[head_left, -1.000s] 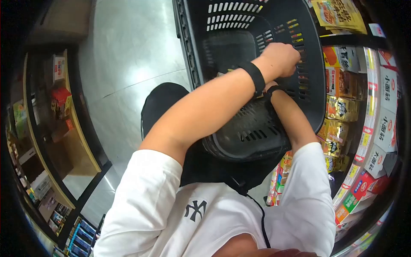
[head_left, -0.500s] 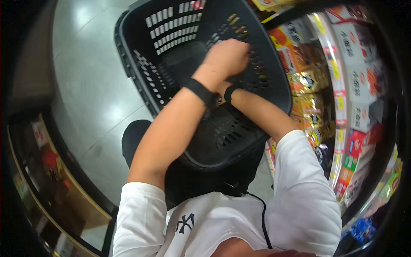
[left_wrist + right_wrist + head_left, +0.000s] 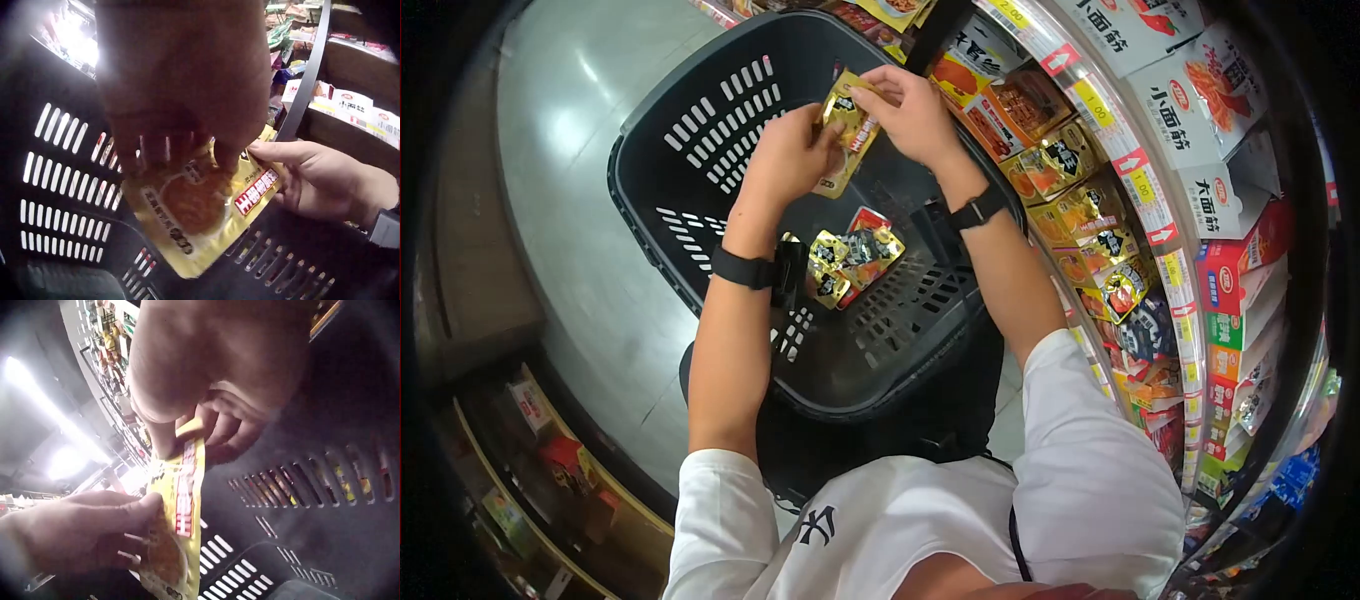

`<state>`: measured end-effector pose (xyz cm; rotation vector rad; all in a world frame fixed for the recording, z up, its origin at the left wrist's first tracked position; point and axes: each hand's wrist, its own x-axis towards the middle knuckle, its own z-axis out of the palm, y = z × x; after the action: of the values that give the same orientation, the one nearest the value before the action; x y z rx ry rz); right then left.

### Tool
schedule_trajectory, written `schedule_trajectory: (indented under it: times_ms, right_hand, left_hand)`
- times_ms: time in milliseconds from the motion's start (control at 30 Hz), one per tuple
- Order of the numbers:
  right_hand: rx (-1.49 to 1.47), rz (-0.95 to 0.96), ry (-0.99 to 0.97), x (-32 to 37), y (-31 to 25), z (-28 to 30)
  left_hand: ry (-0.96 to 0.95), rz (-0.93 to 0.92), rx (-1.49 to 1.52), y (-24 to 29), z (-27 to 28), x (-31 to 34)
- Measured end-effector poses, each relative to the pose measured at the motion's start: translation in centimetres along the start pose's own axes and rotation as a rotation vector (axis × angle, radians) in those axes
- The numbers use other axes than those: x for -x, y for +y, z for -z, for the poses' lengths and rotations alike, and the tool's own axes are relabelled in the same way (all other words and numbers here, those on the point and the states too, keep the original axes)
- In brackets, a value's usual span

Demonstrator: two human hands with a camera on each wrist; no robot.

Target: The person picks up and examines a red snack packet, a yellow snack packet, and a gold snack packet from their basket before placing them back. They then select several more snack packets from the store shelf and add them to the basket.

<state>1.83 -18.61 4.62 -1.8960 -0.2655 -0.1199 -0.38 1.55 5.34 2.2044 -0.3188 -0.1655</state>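
Above the far part of a black shopping basket (image 3: 830, 395), both hands hold one gold snack packet (image 3: 837, 172). My left hand (image 3: 788, 155) pinches its left edge, thumb on the printed front. At the packet's upper right corner, my right hand (image 3: 915, 115) grips it between thumb and fingers. The right wrist view has the packet (image 3: 187, 512) nearly edge-on, its red and white lettering visible. In the left wrist view the front of the packet (image 3: 194, 219) faces the camera, partly covered by the left hand. Several gold and red packets (image 3: 855, 255) lie in the basket below.
To the right runs a shelf with gold snack packets (image 3: 1090, 215), white boxes (image 3: 1180, 110) and a price-tag strip (image 3: 1100, 110). Another low shelf (image 3: 550, 470) stands at lower left. The basket stands against the person's dark-clothed legs, with grey floor tiles (image 3: 570, 200) to its left.
The forearms were crossed with the hands low in the basket; now they are apart and raised, holding a gold packet in view. The packets in the basket have come into sight.
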Motion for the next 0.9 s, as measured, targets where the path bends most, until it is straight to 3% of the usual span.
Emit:
schedule_trajectory:
  times_ms: [67,133,200,267,500,800,900]
  right_hand:
    - [0.064,-0.018,0.083,-0.3,0.6,-0.9]
    - [-0.074,0.042,0.152,-0.7,1.2,-1.7]
    - [-0.237,-0.085,0.046,-0.2,-0.3,-1.3]
    - [-0.175,-0.087,-0.050,0.0,-0.9,-1.2]
    - [-0.184,-0.036,-0.012,-0.1,-0.8,-1.8]
    - [-0.120,-0.067,-0.027,0.0,-0.9,-1.7]
    - [-0.161,-0.130,0.083,0.2,-1.3,-2.2]
  left_hand:
    - [0.098,-0.017,0.072,0.6,-0.3,-0.1]
    - [0.139,0.037,0.128,0.3,-0.1,-0.2]
    - [0.231,0.006,0.146,0.2,0.3,-0.1]
    - [0.309,0.013,0.220,0.0,0.2,-0.3]
    - [0.174,0.045,0.347,-0.6,0.6,-0.4]
    - [0.226,0.039,0.372,-1.0,0.2,-0.6]
    - [0.274,0.060,0.302,-0.9,0.4,-0.6]
